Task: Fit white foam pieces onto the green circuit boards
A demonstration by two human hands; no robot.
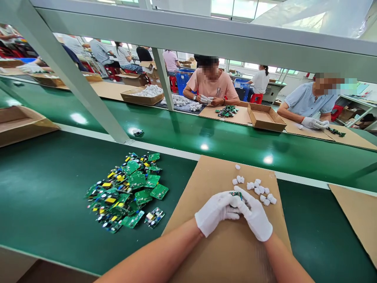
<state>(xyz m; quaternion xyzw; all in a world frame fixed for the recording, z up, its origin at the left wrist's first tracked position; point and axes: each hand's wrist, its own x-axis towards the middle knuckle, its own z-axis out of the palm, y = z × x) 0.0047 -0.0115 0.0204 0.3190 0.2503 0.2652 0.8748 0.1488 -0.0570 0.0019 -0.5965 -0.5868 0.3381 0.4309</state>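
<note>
I keep both gloved hands, left hand [216, 212] and right hand [255, 216], pinched on the small circuit board [235, 194], pressing squarely.

Both gloved hands, left hand [216, 211] and right hand [255, 216], meet over a cardboard sheet [218, 251], pinching a small green circuit board [235, 194] between them. White plastic caps [259, 188] lie scattered just beyond, and a heap of circuit boards [128, 190] sits to the left on the green belt [41, 196]. Across the far side, two seated workers [210, 84] handle parts.
</note>
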